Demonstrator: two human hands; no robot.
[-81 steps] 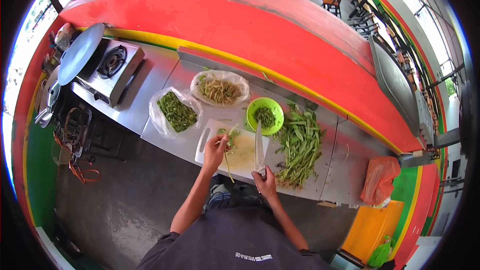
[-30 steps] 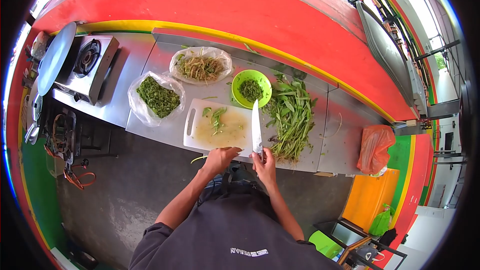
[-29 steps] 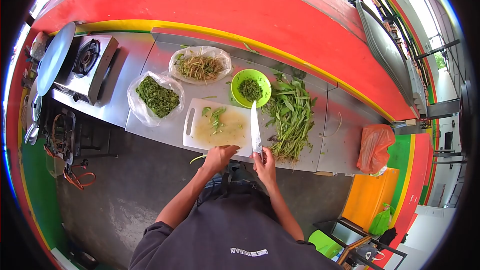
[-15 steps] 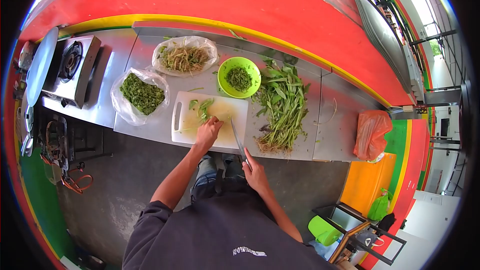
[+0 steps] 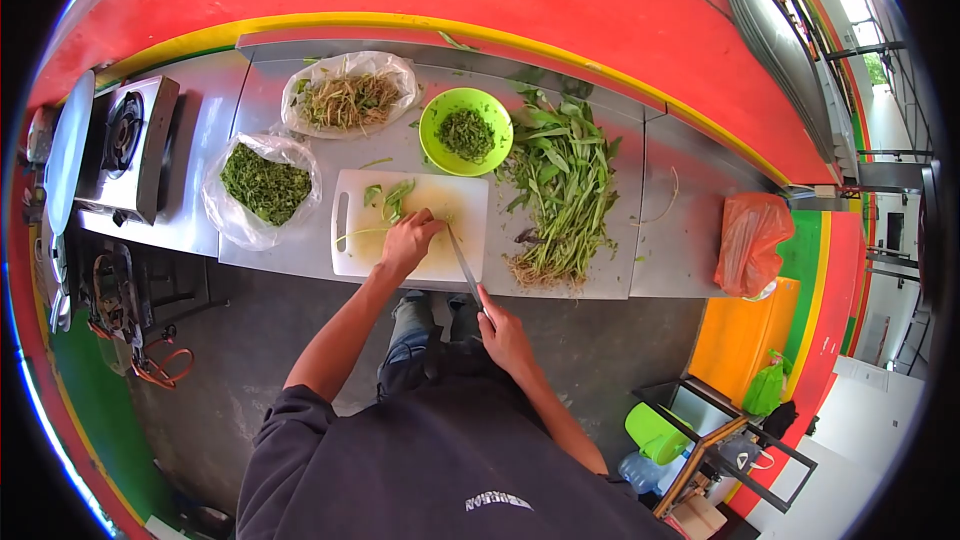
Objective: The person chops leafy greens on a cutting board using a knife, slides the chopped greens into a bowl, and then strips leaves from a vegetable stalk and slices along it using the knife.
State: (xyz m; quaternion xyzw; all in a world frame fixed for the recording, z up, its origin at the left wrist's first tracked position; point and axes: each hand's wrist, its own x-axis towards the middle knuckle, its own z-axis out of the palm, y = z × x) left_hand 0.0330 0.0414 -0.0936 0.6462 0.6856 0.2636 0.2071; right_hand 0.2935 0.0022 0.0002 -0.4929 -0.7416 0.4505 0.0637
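Note:
My left hand (image 5: 408, 244) is closed over leafy greens (image 5: 396, 200) on the white cutting board (image 5: 358, 192), with leaves and a stem showing beyond it. My fingers hide the part they pinch. In my right hand (image 5: 506, 340) is the handle of a knife (image 5: 466, 266), gripped at the board's near edge. Its blade slants across the board, with the tip close beside my left fingertips. A green bowl (image 5: 433, 147) of chopped greens (image 5: 466, 135) stands just behind the board. To the right lies a heap of long-stemmed greens (image 5: 563, 190), roots toward me.
On the steel counter (image 5: 660, 250), a plastic bag of chopped greens (image 5: 265, 183) and another bag of rooty stems (image 5: 347, 100) sit left of the bowl. A gas stove (image 5: 125, 145) is at far left. An orange plastic bag (image 5: 752, 245) lies at the right end.
The knife blade has come closer to my left fingertips. My left hand still holds the greens. The whole view has shifted slightly.

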